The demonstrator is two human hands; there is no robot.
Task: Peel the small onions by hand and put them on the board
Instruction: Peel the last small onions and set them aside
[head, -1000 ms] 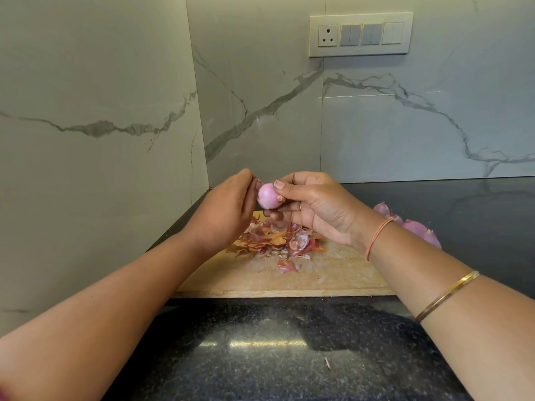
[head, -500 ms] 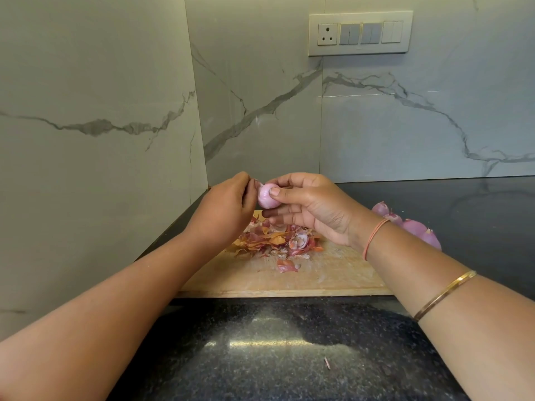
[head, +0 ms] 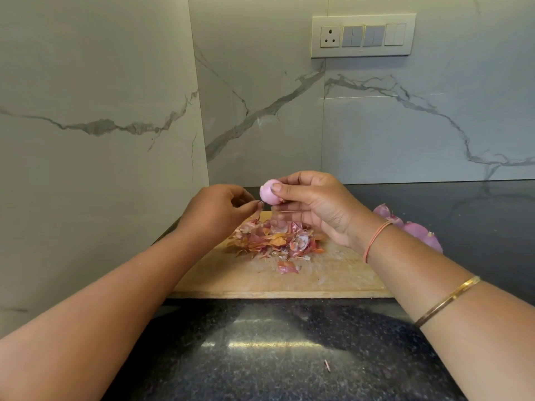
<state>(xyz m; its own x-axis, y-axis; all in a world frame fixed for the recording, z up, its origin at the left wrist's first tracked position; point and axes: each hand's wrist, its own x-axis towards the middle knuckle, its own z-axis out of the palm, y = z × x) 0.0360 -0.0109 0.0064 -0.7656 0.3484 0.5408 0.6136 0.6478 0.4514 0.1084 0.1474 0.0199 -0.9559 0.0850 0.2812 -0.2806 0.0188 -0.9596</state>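
Pink onion in fingertip grip of right hand, just beside left hand, curled fingers' contents unclear.

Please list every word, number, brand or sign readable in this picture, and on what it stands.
No text can be read anywhere.
The switch plate shows no legible marking; the board, the onion in the right hand and the bangle carry none.

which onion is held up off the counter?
The pale pink onion pinched in the right hand, above the peel pile. The other onions lie on the dark counter behind that wrist, right of the board.
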